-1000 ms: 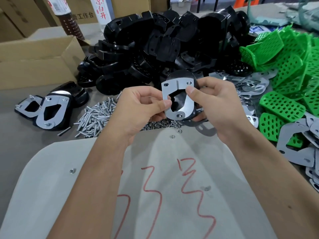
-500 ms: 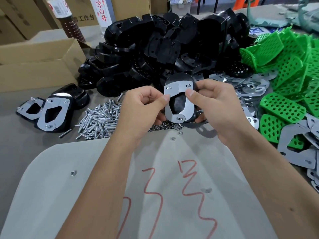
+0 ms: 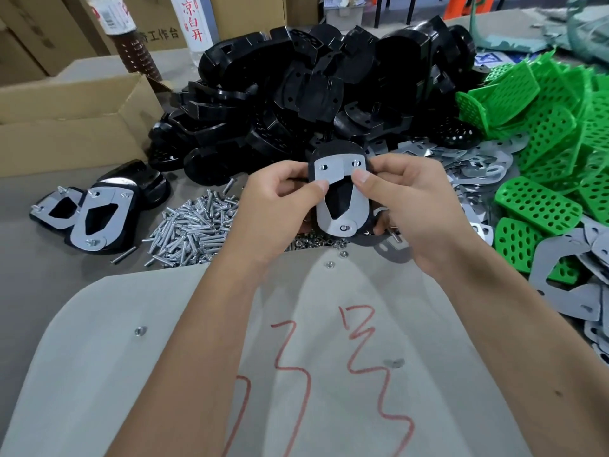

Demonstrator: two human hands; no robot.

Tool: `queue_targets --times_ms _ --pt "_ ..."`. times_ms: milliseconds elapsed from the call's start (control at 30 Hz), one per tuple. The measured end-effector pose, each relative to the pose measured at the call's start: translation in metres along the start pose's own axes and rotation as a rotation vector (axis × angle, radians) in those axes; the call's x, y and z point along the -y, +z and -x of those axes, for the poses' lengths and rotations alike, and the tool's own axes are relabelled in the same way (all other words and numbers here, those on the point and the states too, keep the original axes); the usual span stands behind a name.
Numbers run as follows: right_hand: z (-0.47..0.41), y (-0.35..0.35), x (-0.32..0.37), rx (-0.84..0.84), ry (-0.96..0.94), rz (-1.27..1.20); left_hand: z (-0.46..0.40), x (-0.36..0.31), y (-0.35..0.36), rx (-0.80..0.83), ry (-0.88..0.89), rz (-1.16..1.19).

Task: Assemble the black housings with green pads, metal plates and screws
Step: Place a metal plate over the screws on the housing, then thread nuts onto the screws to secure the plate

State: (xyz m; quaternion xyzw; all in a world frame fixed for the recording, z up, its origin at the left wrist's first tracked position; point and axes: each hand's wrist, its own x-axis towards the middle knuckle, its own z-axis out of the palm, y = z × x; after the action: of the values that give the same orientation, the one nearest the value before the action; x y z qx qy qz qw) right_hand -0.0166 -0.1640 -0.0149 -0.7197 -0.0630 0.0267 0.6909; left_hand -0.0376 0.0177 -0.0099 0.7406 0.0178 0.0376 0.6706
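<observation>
Black plastic showed behind the grey metal plate [image 3: 339,196] that both hands held up over the worktop [image 3: 39,275], the plate lying flat on a black housing [image 3: 336,148]. The left hand [image 3: 276,206] pinched the plate's left edge with thumb and curled fingers; the right hand [image 3: 405,202] pinched its right edge the same way. A screw head [image 3: 343,228] sat in the plate's lower hole. Behind rose a heap of black housings [image 3: 313,94], with green pads [image 3: 543,133] and loose plates [image 3: 478,166] to the right. Screws [image 3: 188,232] lay piled left of the hands, beside two assembled housings [image 3: 99,216] and a cardboard box [image 3: 66,127].
</observation>
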Motion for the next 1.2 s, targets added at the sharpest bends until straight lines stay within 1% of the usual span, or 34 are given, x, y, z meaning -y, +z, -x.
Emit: queue_targets --times_ms 67,167,233,333,433,500,533,600,667,733,767,900,1200 --pt "0.001 0.000 0.001 0.020 0.005 -0.021 0.000 -0.002 0.000 -0.003 -0.008 0.039" --pt "0.001 0.001 0.002 0.061 -0.002 -0.051 0.002 -0.003 0.002 0.036 -0.011 0.067" --pt "0.001 0.002 0.002 0.064 -0.020 -0.027 0.002 -0.003 0.003 0.055 -0.034 0.062" --pt "0.002 0.003 0.003 0.020 -0.074 0.084 0.002 -0.003 0.001 0.063 -0.108 0.130" --pt "0.000 -0.002 0.004 -0.052 -0.159 0.167 -0.001 -0.004 -0.006 -0.012 -0.138 0.187" --pt "-0.003 -0.012 0.004 -0.041 -0.276 0.367 -0.003 -0.004 -0.011 -0.074 -0.135 0.195" --pt "-0.003 -0.016 0.005 0.003 -0.336 0.503 -0.003 -0.004 -0.014 -0.096 -0.138 0.194" --pt "-0.002 -0.021 0.007 0.133 -0.403 0.738 -0.004 -0.004 -0.016 -0.130 -0.145 0.188" --pt "0.000 -0.018 0.008 0.286 -0.382 0.852 -0.004 -0.003 -0.017 -0.158 -0.149 0.169" --pt "0.001 -0.012 0.006 0.391 -0.356 0.870 -0.004 -0.002 -0.018 -0.182 -0.152 0.157" --pt "0.002 -0.009 0.005 0.408 -0.360 0.862 -0.004 -0.002 -0.018 -0.189 -0.154 0.158" --pt "0.001 -0.006 0.005 0.381 -0.374 0.831 -0.004 -0.001 -0.017 -0.198 -0.159 0.152" --pt "0.000 -0.006 0.004 0.388 -0.322 0.899 -0.009 0.000 -0.017 -0.202 -0.187 0.169"
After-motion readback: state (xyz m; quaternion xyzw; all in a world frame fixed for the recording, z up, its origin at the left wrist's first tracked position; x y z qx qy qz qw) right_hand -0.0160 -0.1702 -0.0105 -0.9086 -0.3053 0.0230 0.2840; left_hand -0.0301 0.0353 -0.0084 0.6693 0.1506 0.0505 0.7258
